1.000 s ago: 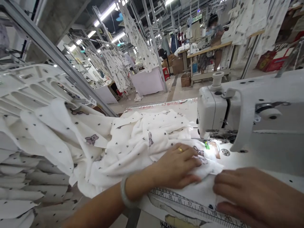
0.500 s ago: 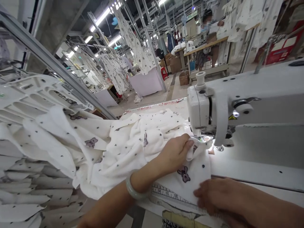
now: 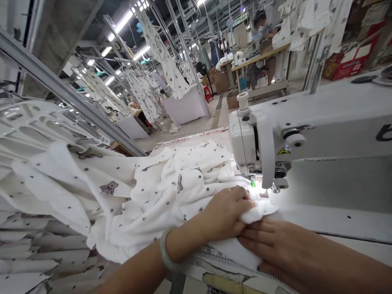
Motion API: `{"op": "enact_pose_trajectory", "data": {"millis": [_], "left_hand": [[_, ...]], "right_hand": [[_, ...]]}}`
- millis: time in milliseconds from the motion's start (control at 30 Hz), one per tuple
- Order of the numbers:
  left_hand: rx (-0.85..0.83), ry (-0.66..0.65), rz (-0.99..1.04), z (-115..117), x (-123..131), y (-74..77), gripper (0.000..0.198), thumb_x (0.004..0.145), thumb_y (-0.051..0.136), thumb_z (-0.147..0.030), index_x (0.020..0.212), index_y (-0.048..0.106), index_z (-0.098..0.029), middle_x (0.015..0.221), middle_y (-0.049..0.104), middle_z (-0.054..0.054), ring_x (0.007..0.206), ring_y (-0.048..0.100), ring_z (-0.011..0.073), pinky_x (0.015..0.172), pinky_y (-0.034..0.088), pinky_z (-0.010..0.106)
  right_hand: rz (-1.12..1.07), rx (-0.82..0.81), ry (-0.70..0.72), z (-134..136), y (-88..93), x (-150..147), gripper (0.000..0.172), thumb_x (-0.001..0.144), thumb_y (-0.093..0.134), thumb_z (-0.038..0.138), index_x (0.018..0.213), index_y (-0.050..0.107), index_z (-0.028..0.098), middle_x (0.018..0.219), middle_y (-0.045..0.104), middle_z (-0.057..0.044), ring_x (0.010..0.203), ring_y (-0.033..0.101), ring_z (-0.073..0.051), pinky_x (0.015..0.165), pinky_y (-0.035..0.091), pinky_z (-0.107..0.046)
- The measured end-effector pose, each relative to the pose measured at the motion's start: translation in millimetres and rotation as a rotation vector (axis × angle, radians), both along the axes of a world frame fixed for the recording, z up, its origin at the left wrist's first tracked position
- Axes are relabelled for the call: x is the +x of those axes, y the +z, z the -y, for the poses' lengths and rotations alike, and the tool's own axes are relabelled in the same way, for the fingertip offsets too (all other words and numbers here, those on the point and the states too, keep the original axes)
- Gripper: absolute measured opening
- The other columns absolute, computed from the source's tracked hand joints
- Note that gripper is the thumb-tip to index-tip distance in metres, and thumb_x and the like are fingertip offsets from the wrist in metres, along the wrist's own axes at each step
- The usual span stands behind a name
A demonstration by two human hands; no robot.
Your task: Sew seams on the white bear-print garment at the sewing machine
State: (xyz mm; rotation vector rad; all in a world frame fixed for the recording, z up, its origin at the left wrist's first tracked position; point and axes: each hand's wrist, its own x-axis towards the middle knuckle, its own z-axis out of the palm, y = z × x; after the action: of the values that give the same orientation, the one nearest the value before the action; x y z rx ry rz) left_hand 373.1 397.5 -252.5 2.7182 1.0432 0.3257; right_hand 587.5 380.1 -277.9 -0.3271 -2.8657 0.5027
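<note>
A white fleecy fabric [image 3: 162, 204] with small dark marks and bear prints spreads in folds over the machine table, its right end close under the head of a white sewing machine [image 3: 269, 118]. My left hand [image 3: 225, 210], with a pale bangle on the wrist, is closed on the fabric's edge just in front of the needle area. Alongside it, my right hand [image 3: 272, 241] rests with fingers stretched out against the fabric, fingertips beneath my left hand. A ruler strip [image 3: 226, 256] runs along the table edge, partly covered by cloth and hands.
A white slotted plastic rack [image 3: 27, 122] stands at left, above stacked printed fabric pieces [image 3: 27, 253]. A metal post [image 3: 67, 90] slants across the left side. Farther back, a person [image 3: 261, 41] sits at another sewing table [image 3: 269, 53], and printed garments [image 3: 165, 53] hang.
My right hand has moved up and left to meet my left hand. My left hand has come slightly lower, and the fabric edge is now folded between them, away from the needle.
</note>
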Motion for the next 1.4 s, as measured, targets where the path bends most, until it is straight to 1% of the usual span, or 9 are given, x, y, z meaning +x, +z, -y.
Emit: {"op": "enact_pose_trajectory", "data": {"millis": [133,300,400,467,633,833,1000,1267,1400], "left_hand": [[0.238,-0.144,-0.14,3,-1,-6.9,0.03,0.094,0.05,-0.016,0.12,0.063,-0.007,0.117,0.069,0.013,0.113,0.06,0.027,0.104,0.048,0.043],[0.242,-0.179,-0.172,2,-6,-10.0,0.032,0.099,0.047,-0.019,0.127,0.058,-0.007,0.124,0.068,0.013,0.121,0.058,0.0265,0.112,0.044,0.043],[0.205,-0.178,-0.174,2,-8,-12.0,0.036,0.098,0.043,-0.015,0.131,0.057,-0.01,0.127,0.067,0.014,0.124,0.057,0.0253,0.113,0.044,0.04],[0.194,-0.175,-0.172,3,-7,-13.0,0.035,0.098,0.041,-0.014,0.129,0.059,-0.012,0.126,0.067,0.013,0.124,0.057,0.0251,0.112,0.045,0.038],[0.21,-0.2,-0.153,4,-7,-15.3,0.037,0.095,0.047,-0.013,0.127,0.06,-0.004,0.121,0.068,0.02,0.12,0.058,0.0305,0.105,0.051,0.048],[0.19,-0.167,-0.192,-8,-5,-16.4,0.033,0.096,0.046,-0.013,0.124,0.062,-0.008,0.121,0.07,0.016,0.116,0.06,0.0277,0.104,0.049,0.044],[0.196,-0.169,-0.203,-15,-4,-18.6,0.034,0.096,0.046,-0.013,0.126,0.061,-0.006,0.122,0.069,0.016,0.12,0.059,0.0279,0.105,0.048,0.044],[0.123,-0.162,-0.099,-14,-9,-17.5,0.032,0.091,0.052,-0.015,0.122,0.061,-0.013,0.118,0.07,0.013,0.113,0.062,0.0257,0.101,0.051,0.04],[0.051,-0.166,-0.065,-14,-11,-15.9,0.033,0.09,0.055,-0.017,0.123,0.059,-0.016,0.12,0.069,0.011,0.106,0.062,0.0246,0.098,0.053,0.042]], "right_hand": [[0.009,-0.165,0.01,3,7.2,4,0.039,0.096,0.057,0.019,0.134,0.066,0.018,0.139,0.069,-0.008,0.118,0.069,-0.025,0.1,0.058,-0.038],[-0.137,-0.214,0.042,-5,13.3,13,0.024,0.096,0.06,0.02,0.115,0.073,0.02,0.113,0.077,-0.006,0.102,0.073,-0.019,0.089,0.059,-0.029],[-0.328,-0.039,-0.155,-19,5.5,21,0.026,0.104,0.047,0.024,0.1,0.072,0.022,0.095,0.078,-0.005,0.087,0.074,-0.018,0.076,0.06,-0.03],[-0.408,0.173,-0.291,-30,-1.1,24,0.025,0.105,0.047,0.028,0.106,0.071,0.021,0.1,0.079,-0.005,0.089,0.075,-0.019,0.073,0.061,-0.031],[-0.362,0.448,-0.238,-45,-9.6,25,0.029,0.106,0.047,0.031,0.113,0.074,0.022,0.105,0.081,-0.004,0.09,0.078,-0.019,0.079,0.065,-0.034],[-0.294,0.443,-0.267,-53,-23.4,30,0.031,0.104,0.046,0.031,0.117,0.074,0.025,0.108,0.081,-0.002,0.08,0.079,-0.027,0.05,0.063,-0.04],[-0.273,0.346,-0.316,-55,-28.3,30,0.033,0.104,0.045,0.025,0.121,0.074,0.028,0.108,0.081,-0.001,0.071,0.078,-0.024,0.056,0.062,-0.04],[-0.357,0.364,-0.386,-51,-11.2,29,0.029,0.106,0.044,0.034,0.103,0.072,0.028,0.078,0.079,0.003,0.049,0.065,-0.017,0.042,0.047,-0.033],[-0.374,0.408,-0.435,-51,-11.8,30,0.036,0.107,0.04,0.039,0.098,0.073,0.028,0.072,0.076,0.001,0.046,0.059,-0.019,0.05,0.052,-0.036]]}}
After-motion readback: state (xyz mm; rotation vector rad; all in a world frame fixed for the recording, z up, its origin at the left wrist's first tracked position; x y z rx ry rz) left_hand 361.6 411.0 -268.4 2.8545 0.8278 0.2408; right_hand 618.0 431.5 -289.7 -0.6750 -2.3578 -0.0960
